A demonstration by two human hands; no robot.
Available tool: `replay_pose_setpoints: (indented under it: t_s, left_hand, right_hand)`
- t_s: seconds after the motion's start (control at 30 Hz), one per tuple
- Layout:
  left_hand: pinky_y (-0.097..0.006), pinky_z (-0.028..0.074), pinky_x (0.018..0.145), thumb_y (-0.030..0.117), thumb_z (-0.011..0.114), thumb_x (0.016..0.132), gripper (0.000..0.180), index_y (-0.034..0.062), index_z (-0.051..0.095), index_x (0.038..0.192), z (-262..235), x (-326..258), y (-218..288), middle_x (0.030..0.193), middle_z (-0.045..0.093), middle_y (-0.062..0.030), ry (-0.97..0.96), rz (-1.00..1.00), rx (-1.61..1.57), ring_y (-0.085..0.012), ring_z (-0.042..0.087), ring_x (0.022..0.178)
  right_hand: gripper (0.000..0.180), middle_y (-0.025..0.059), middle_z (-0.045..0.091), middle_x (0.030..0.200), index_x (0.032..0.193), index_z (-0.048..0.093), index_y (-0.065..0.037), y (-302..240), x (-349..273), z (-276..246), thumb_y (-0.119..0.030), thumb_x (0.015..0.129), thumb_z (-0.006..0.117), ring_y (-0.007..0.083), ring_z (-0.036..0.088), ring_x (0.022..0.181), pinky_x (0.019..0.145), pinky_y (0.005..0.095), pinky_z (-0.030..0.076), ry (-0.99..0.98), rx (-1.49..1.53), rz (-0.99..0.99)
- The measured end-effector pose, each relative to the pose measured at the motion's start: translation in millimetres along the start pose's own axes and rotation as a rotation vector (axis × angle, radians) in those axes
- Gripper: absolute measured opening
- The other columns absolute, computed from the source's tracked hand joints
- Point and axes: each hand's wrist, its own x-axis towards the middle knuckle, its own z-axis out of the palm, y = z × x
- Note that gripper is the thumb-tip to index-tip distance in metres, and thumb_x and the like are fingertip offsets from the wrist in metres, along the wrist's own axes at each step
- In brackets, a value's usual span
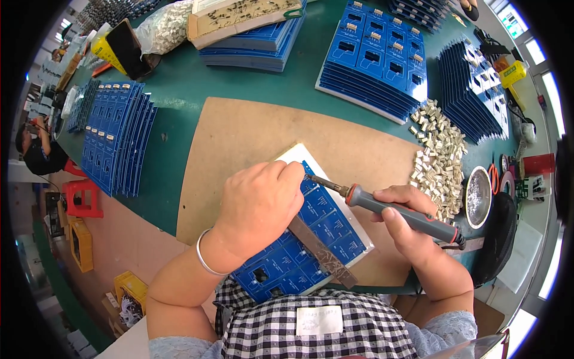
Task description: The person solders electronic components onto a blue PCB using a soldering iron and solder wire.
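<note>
My right hand (pixel 409 218) grips the grey and red handle of a soldering iron (pixel 388 207). The iron's tip points left, to the upper edge of a blue circuit board panel (pixel 326 215) lying tilted before me on a white backing. My left hand (pixel 263 197) rests over the panel's upper left part, its fingers curled and pinched beside the iron's tip. What those fingers hold, if anything, is hidden. Across the panel lies a worn brown flat bar (pixel 323 251), its upper end under my left hand.
Brown board (pixel 239 128) covers the green table. Around it stand stacks of blue panels (pixel 371 60), more panels (pixel 113 137) at the left, and a pile of small white connectors (pixel 439 161). A metal bowl (pixel 478 197) is at the right, an open parts box (pixel 245 21) at the back.
</note>
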Motion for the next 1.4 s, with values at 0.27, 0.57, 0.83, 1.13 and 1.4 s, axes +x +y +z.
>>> replay_pose_setpoints:
  t_s: [0.27,0.57,0.83,1.13,1.4]
  left_hand:
    - [-0.038,0.046,0.052,0.004,0.063,0.072,0.013,0.0076,0.051,0.073,1,6,-1,0.064,0.056,-0.0079,-0.022,-0.012,0.036,-0.0266,0.057,0.059]
    - [-0.036,0.045,0.053,0.006,0.066,0.074,0.008,0.0085,0.061,0.080,-8,3,-7,0.066,0.056,-0.0079,-0.020,-0.028,0.025,-0.0255,0.057,0.060]
    - [-0.035,0.045,0.054,0.001,0.067,0.073,0.011,0.0043,0.062,0.082,-13,-9,6,0.067,0.056,-0.0093,0.098,0.012,-0.146,-0.0262,0.055,0.060]
    - [-0.035,0.041,0.052,-0.003,0.065,0.065,0.018,0.0074,0.053,0.073,0,-17,22,0.065,0.055,-0.0056,0.006,0.083,-0.106,-0.0234,0.053,0.059]
    - [-0.034,0.036,0.062,0.000,0.066,0.065,0.018,0.0106,0.053,0.071,0,-19,25,0.063,0.053,-0.0007,-0.004,0.110,0.007,-0.0200,0.051,0.060]
  right_hand:
    - [0.023,0.0148,0.064,0.090,0.103,0.059,0.004,1,4,1,-0.013,0.088,0.059,0.0179,0.065,0.074,0.067,0.0289,0.054,-0.004,0.046,0.016]
    - [0.022,0.0142,0.064,0.088,0.102,0.060,0.003,-1,4,2,-0.012,0.087,0.060,0.0179,0.065,0.073,0.066,0.0287,0.053,0.001,-0.001,0.008]
    - [0.022,0.0144,0.062,0.083,0.098,0.059,0.003,-1,-14,-10,-0.016,0.088,0.058,0.0178,0.063,0.067,0.061,0.0279,0.050,0.014,0.000,-0.018]
    - [0.023,0.0110,0.065,0.074,0.102,0.061,0.000,-1,-48,-15,-0.016,0.085,0.063,0.0166,0.059,0.063,0.057,0.0282,0.044,0.116,0.069,0.002]
    - [0.023,0.0118,0.064,0.076,0.100,0.061,0.001,3,-49,-10,-0.017,0.085,0.062,0.0172,0.060,0.063,0.058,0.0287,0.046,0.084,0.051,-0.009]
